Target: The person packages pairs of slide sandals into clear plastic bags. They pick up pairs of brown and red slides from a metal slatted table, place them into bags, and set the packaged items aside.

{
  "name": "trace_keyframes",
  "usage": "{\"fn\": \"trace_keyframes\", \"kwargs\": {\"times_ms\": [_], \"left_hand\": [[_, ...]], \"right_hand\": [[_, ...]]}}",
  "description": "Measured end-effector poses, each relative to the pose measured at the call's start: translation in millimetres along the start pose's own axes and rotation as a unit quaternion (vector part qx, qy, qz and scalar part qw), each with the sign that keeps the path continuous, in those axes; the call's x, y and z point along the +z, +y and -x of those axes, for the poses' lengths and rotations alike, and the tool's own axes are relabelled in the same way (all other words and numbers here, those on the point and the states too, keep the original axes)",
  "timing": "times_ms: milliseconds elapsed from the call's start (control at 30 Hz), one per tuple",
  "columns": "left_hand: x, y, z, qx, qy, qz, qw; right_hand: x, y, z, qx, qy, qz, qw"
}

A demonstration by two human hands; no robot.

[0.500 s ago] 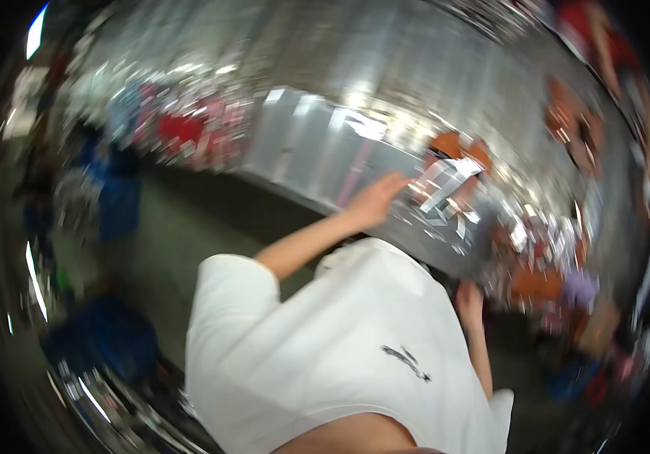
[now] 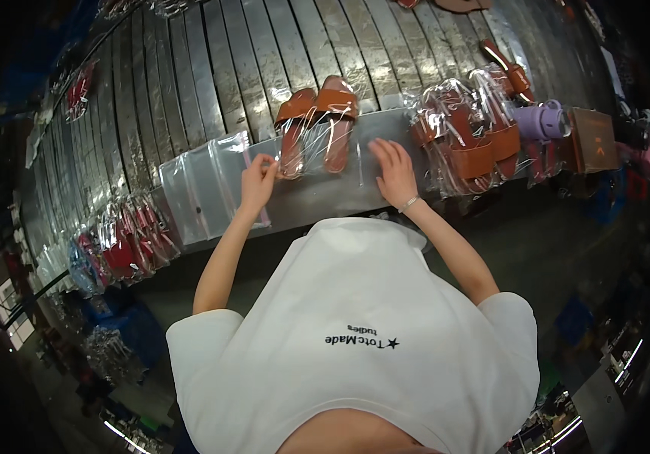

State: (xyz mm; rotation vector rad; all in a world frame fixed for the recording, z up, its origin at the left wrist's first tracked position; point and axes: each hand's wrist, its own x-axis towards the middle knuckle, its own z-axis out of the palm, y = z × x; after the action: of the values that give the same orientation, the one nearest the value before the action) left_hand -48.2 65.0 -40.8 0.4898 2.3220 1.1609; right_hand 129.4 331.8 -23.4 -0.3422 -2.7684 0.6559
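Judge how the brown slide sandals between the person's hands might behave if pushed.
The brown slide sandals probably slip easily, since shiny clear film seems to cover them. Lying flat, they look unlikely to roll. Their broad straps, arched over the soles, may give a little if pressed.

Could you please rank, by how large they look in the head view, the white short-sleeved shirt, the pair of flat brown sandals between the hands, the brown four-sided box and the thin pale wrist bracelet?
1. Shirt, helped by being nearest the camera
2. Pair of sandals
3. Box
4. Bracelet, only a narrow band
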Motion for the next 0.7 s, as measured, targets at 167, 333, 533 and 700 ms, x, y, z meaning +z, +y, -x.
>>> {"fn": "trace_keyframes", "kwargs": {"times_ms": [167,333,533,700], "left_hand": [[-11,20,12,0.243,-0.007,-0.103,0.965],[-19,52,54,0.262,0.044,-0.142,0.953],[29,8,72,-0.362,-0.142,0.43,0.815],[30,101,30,-0.102,-0.11,0.429,0.891]], "right_hand": [[25,5,-1,-0.252,-0.063,-0.07,0.963],[-11,-3,21,0.096,-0.028,-0.39,0.915],[33,-3,47,0.613,-0.147,-0.61,0.48],[-39,-10,-27,0.39,-0.067,-0.689,0.607]]}}
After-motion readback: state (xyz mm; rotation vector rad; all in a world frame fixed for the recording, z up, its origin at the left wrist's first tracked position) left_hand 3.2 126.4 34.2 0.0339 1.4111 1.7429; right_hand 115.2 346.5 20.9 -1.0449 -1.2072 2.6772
